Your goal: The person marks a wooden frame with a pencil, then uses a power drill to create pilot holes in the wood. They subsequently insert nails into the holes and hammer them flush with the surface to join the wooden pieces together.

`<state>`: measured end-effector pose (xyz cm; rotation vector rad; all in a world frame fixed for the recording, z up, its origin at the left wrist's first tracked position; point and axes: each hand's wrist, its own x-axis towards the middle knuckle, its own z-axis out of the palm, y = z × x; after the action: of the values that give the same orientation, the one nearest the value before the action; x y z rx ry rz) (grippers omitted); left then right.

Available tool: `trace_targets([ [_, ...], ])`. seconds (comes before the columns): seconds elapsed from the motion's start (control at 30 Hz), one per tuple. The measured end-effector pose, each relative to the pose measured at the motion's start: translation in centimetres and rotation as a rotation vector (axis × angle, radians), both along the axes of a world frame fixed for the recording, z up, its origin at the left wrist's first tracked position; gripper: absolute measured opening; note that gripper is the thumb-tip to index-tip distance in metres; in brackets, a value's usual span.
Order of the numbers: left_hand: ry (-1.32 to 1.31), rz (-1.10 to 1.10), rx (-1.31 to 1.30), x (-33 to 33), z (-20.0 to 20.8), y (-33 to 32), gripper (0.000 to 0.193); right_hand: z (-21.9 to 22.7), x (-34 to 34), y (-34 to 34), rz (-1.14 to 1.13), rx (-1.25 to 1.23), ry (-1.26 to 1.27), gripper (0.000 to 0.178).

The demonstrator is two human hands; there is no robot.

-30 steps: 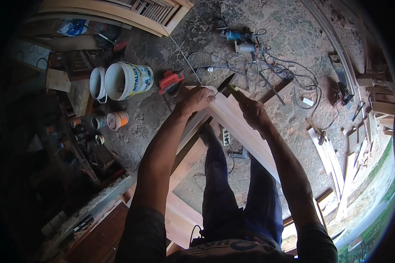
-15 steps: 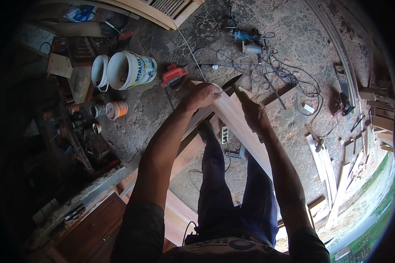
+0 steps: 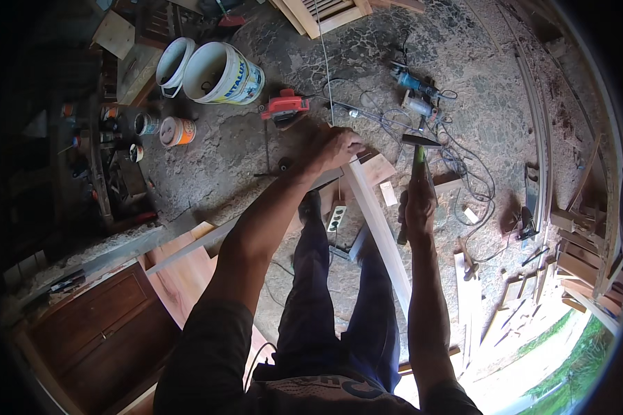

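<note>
My left hand (image 3: 338, 151) is closed on the far end of a pale wooden board (image 3: 375, 221), which slants back toward my right leg. Its fingertips curl over the board's end, and whatever lies under the palm is hidden. In my right hand (image 3: 420, 207) is a hammer (image 3: 419, 153) with a dark head and a green handle. The hammer's head points away from me, apart from the board and to the right of it. A second wooden piece (image 3: 377, 170) shows beside the board's far end.
A red power planer (image 3: 284, 106) lies beyond my left hand, near two white buckets (image 3: 237, 77). Blue power tools (image 3: 412, 79) and tangled cords (image 3: 474, 173) spread over the far right floor. A socket strip (image 3: 336, 218) lies by my left foot. A brown panelled door (image 3: 104, 325) is at lower left.
The hammer has swung right, away from the board's end, and now stands more upright in the view. The board shows a narrower face. My view has shifted.
</note>
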<state>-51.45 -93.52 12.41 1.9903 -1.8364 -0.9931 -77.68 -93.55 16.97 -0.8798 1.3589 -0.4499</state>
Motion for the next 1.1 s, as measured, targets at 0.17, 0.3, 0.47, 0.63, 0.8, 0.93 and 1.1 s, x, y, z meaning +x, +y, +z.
trace_targets([
  [0.17, 0.267, 0.451, 0.081, 0.4, 0.8, 5.1, 0.044, -5.7, -1.3, 6.3, 0.312, -0.513, 0.343, 0.044],
  [0.3, 0.598, 0.285, 0.448, 3.4, -2.8, 7.2, 0.057, -7.1, 1.6, 10.5, 0.348, -0.475, 0.487, 0.04],
  [0.47, 0.93, 0.117, 0.452, 4.4, -8.2, 7.0, 0.058, -9.9, 1.4, 12.5, 0.371, -0.669, 0.628, 0.043],
  [0.63, 0.884, -0.031, 0.483, 3.0, -6.5, 5.2, 0.054, -8.3, 1.4, 11.6, 0.274, -0.585, 0.708, 0.043],
  [0.8, 0.766, 0.004, 0.506, 2.8, -7.4, 5.7, 0.051, -7.0, 1.5, 12.3, 0.232, -0.494, 0.76, 0.042],
  [0.93, 0.816, 0.052, 0.349, 5.9, -10.5, 7.0, 0.046, -7.2, 3.8, 11.8, 0.173, -0.565, 0.701, 0.042],
  [1.1, 0.895, 0.031, 0.239, 3.3, -6.4, 5.8, 0.038, -7.8, 2.0, 12.8, 0.147, -0.618, 0.735, 0.041],
])
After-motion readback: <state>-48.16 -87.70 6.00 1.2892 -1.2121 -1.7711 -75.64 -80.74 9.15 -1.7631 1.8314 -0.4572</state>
